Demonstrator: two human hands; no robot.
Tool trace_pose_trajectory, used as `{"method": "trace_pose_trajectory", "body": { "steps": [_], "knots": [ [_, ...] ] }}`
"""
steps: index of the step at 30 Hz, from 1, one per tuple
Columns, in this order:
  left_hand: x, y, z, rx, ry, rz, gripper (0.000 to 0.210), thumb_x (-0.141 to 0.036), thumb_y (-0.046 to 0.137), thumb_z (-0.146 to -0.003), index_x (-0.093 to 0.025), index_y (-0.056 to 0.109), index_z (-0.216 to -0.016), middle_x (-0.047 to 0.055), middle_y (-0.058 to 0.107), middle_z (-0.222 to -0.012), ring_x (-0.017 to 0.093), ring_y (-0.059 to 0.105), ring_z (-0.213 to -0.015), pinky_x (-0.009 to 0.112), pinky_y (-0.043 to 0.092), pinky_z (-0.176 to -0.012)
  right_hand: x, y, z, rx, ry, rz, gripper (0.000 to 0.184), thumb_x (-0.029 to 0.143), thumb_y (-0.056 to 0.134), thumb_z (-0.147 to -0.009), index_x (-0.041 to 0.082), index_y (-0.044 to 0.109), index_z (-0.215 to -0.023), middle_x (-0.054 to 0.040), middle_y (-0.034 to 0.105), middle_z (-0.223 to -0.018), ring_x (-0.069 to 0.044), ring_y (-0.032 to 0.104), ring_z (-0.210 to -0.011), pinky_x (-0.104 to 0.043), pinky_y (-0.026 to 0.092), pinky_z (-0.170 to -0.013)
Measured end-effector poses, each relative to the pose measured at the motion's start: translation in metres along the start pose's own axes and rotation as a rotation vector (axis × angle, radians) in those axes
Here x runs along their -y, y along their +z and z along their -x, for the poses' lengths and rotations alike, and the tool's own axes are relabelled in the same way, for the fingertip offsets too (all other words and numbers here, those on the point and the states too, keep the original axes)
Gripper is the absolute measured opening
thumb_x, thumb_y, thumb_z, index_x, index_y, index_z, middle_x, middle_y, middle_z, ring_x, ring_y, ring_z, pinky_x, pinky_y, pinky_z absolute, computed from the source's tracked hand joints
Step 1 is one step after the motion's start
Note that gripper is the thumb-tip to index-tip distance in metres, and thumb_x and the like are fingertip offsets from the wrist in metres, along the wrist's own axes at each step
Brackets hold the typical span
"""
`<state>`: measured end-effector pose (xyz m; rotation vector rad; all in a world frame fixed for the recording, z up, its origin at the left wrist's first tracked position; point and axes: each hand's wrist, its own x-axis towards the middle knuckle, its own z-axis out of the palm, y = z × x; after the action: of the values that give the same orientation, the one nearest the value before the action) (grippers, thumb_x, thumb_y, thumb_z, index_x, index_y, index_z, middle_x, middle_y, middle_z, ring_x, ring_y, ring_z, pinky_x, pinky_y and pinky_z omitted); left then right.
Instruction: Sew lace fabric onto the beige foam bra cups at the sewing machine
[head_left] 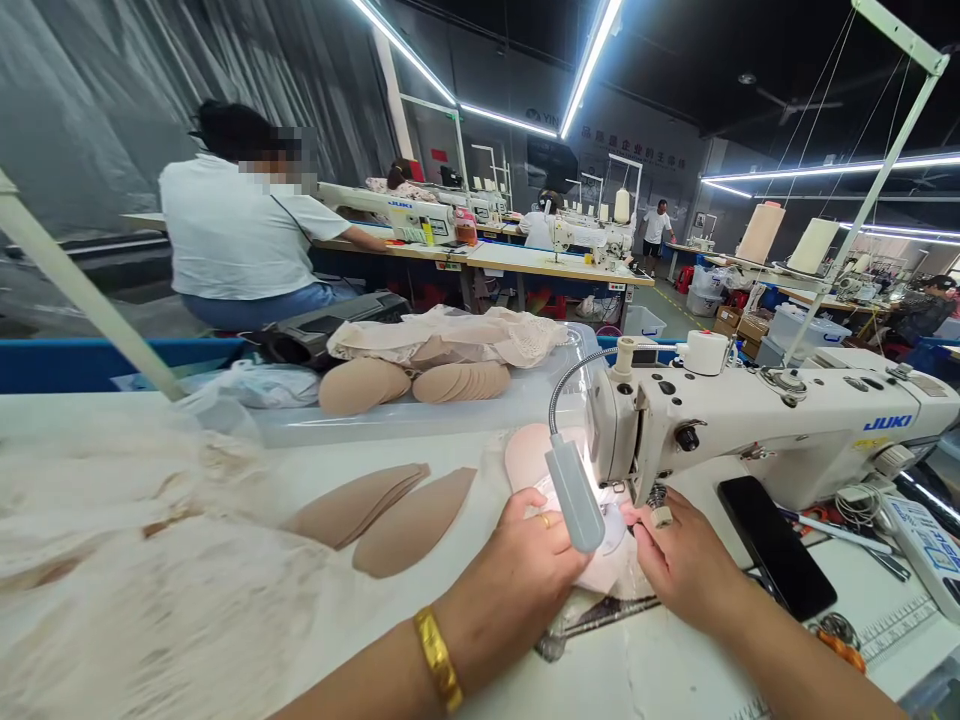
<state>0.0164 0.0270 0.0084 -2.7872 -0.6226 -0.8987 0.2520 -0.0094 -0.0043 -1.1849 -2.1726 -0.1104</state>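
Pale pink fabric (525, 455) lies under the needle area of a white JUKI sewing machine (765, 420). My left hand (514, 575), with a ring and a gold bracelet, grips the cloth left of the needle with bent fingers. A grey gooseneck lamp (574, 495) lights the spot and hides some of those fingertips. Right of the presser foot, my right hand (690, 555) pinches the edge of the same cloth with thumb and fingers. Beige oval pads (412, 520) lie on the table to the left of my left hand.
Sheer cream lace fabric (172, 570) covers the table's left side. A clear plastic bin (450, 415) behind it bears stacked beige pads and lace. A black phone (776, 545), scissors and a ruler lie at right. Thread cones (761, 233) stand behind. A co-worker (240, 220) sits ahead-left.
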Motion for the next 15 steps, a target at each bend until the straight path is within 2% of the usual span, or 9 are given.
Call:
{"method": "trace_pose_trajectory", "body": {
  "steps": [4,7,10,12,15],
  "knots": [
    [-0.003,-0.005,0.000,0.020,0.004,-0.015,0.038,0.008,0.046,-0.082,-0.019,0.067,-0.099,0.003,0.077,-0.092,0.025,0.074,-0.082,0.051,0.046,-0.092,0.001,-0.005,0.001,0.042,0.004,0.010,0.026,0.006,0.045,-0.095,0.016,0.066,-0.106,-0.0105,0.071,-0.092,-0.027,0.062,-0.087,-0.040,0.054,-0.077],
    [-0.013,-0.006,0.004,0.059,-0.016,0.015,0.026,0.002,0.048,-0.085,-0.020,0.062,-0.087,0.001,0.071,-0.083,0.023,0.068,-0.074,0.048,0.044,-0.088,0.003,-0.012,0.002,0.154,-0.035,-0.012,0.029,0.003,0.049,-0.088,0.021,0.067,-0.102,-0.0052,0.068,-0.087,-0.024,0.057,-0.080,-0.036,0.049,-0.075],
    [-0.028,-0.009,0.007,0.106,-0.031,0.062,0.023,-0.003,0.048,-0.091,-0.021,0.061,-0.087,0.000,0.069,-0.086,0.020,0.063,-0.072,0.046,0.043,-0.087,0.007,-0.017,0.002,0.269,-0.112,-0.080,0.029,0.000,0.050,-0.083,0.023,0.065,-0.091,-0.0009,0.064,-0.082,-0.020,0.053,-0.075,-0.032,0.045,-0.076],
    [-0.032,-0.009,0.007,0.089,-0.034,0.070,0.024,-0.004,0.047,-0.094,-0.022,0.062,-0.090,-0.001,0.069,-0.088,0.019,0.062,-0.072,0.046,0.041,-0.089,0.009,-0.018,0.002,0.287,-0.139,-0.101,0.026,0.000,0.051,-0.083,0.023,0.063,-0.086,-0.0002,0.060,-0.080,-0.019,0.052,-0.074,-0.031,0.043,-0.074],
    [-0.030,-0.005,0.006,0.069,-0.015,0.058,0.027,-0.001,0.044,-0.093,-0.021,0.059,-0.083,-0.002,0.066,-0.083,0.019,0.058,-0.069,0.047,0.039,-0.088,0.009,-0.015,0.001,0.271,-0.137,-0.086,0.026,0.000,0.051,-0.082,0.023,0.063,-0.084,-0.0003,0.057,-0.078,-0.019,0.049,-0.073,-0.030,0.039,-0.070]
  ]
}}
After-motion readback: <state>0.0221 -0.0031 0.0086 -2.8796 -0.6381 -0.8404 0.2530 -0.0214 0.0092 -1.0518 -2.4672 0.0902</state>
